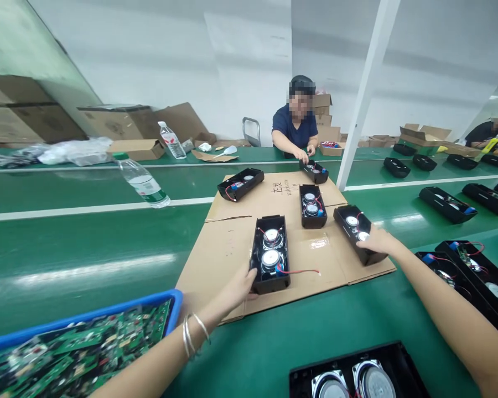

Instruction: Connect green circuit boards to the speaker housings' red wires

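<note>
My left hand grips the near left corner of a black speaker box, thumb on its wall and fingers partly hidden below. Two round silver speakers sit inside, and a red wire sticks out to the right. My right hand holds the near right end of another speaker box, which is angled on the cardboard sheet. Between and beyond them lies a third speaker box, also with two speakers. Close to me is one more speaker box, cut off by the bottom edge.
A blue bin full of green circuit boards stands at near left. Across the table a co-worker touches a speaker box. Several speaker boxes lie at right, near a white post. A water bottle is at left.
</note>
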The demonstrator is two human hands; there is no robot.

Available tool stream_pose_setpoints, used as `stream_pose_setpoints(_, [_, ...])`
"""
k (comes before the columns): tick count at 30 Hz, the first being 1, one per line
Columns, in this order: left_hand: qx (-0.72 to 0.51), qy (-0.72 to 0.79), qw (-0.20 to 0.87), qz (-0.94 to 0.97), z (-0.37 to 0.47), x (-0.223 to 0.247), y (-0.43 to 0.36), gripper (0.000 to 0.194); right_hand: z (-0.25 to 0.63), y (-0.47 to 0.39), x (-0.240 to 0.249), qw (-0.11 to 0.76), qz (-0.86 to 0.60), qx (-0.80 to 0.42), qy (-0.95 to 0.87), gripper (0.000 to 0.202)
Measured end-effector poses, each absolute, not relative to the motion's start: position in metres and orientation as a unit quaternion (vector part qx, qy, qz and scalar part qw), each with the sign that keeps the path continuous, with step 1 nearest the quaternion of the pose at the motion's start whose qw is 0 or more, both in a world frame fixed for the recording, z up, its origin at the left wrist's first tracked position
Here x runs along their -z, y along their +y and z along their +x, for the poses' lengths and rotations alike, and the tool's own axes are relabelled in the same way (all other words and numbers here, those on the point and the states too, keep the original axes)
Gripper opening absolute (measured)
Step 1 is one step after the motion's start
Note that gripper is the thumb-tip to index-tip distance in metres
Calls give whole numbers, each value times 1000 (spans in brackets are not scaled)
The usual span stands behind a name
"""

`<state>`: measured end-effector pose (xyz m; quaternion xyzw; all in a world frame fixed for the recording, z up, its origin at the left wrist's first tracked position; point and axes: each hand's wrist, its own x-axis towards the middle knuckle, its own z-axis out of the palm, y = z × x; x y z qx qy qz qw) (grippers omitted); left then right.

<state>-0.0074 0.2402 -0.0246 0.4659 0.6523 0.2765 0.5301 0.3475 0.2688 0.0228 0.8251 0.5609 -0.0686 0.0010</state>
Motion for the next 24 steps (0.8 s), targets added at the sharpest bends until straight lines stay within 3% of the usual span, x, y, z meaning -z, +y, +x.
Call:
stream_pose_setpoints(5, [-289,635,563,443,1,25,219,50,319,246,-44,-3,801,30,598,83])
stream_pose_setpoints(11, [-311,633,576,414,10,18,216,47,223,291,-35,-48,767,18,639,77])
stream_pose_setpoints(17, [-342,628,577,394,8,20,211,40,186,334,-20,-62,828,10,557,38])
stream_pose_setpoints(24, [-349,608,597,389,5,25,216,38,189,338,-15,-40,849,0,527,36])
